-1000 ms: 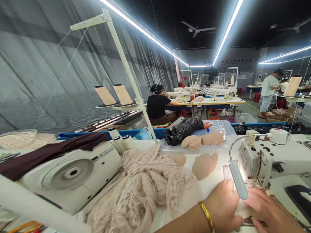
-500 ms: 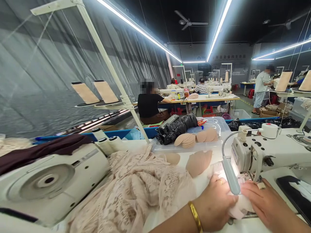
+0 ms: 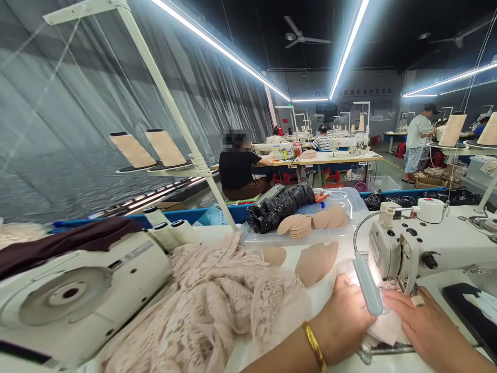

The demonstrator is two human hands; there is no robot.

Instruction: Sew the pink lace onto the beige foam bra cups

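Observation:
A pale pink fabric piece (image 3: 388, 327) lies under the head of a white sewing machine (image 3: 423, 243), lit by a grey gooseneck lamp (image 3: 367, 286). My left hand (image 3: 345, 317), with a gold bracelet at the wrist, has its fingers curled on the fabric's left side. The lamp partly covers its fingertips. On the right side my right hand (image 3: 425, 318) rests with fingers stretched over the cloth, close to the presser foot. A light wrap sits round one of its fingers. The needle area is mostly hidden.
Beige lace fabric (image 3: 217, 300) is heaped to the left, beside another machine (image 3: 85, 300). Beige oval pads (image 3: 316, 261) lie behind it. A clear plastic lid (image 3: 349, 199) carries more pads and a black plastic bag (image 3: 281, 207). A person (image 3: 237, 168) sits ahead.
The fabric has shifted slightly, and more of its lower corner shows between my hands. Both hands stay at the machine. The view has turned very slightly.

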